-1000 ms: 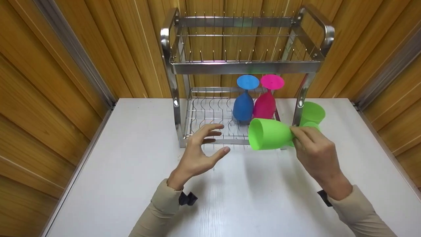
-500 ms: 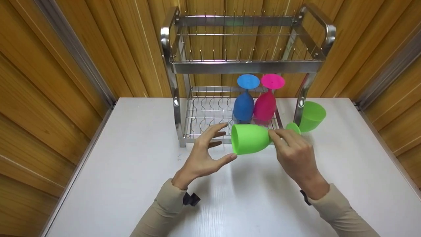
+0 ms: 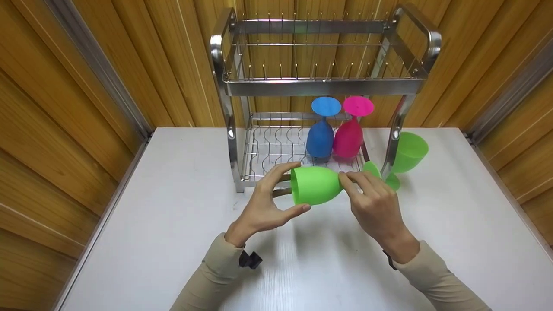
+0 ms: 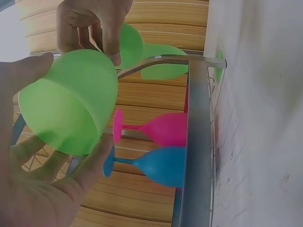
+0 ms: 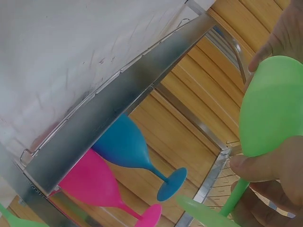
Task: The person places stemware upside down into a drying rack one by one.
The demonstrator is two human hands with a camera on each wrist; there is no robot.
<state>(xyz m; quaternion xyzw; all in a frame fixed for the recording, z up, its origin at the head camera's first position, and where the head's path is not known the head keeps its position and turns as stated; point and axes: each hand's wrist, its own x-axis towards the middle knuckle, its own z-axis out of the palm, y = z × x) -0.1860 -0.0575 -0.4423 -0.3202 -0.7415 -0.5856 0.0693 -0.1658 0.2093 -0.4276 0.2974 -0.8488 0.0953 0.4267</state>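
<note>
A green plastic goblet (image 3: 319, 185) lies sideways in the air before the rack, its mouth facing left. My right hand (image 3: 375, 208) pinches its stem close under the bowl; the round foot (image 5: 203, 211) sticks out beyond the fingers in the right wrist view. Around the open end, my left hand (image 3: 264, 203) holds the bowl near the rim, thumb on one side and fingers (image 4: 92, 161) on the other. Behind it, a blue goblet (image 3: 320, 139) and a pink goblet (image 3: 348, 139) stand upside down on the lower tier of the metal dish rack (image 3: 322, 88).
Another green goblet (image 3: 410, 151) stands upright by the rack's right front leg, partly hidden by it. The rack's upper tier has rows of upright wire prongs (image 3: 296, 71). Wood-patterned walls (image 3: 65, 129) enclose the white table (image 3: 173, 194) at the back and sides.
My right hand has carried the green goblet leftward and slightly toward me, bringing its mouth into my left hand. My left hand has shifted slightly right, and its fingers now surround the rim.
</note>
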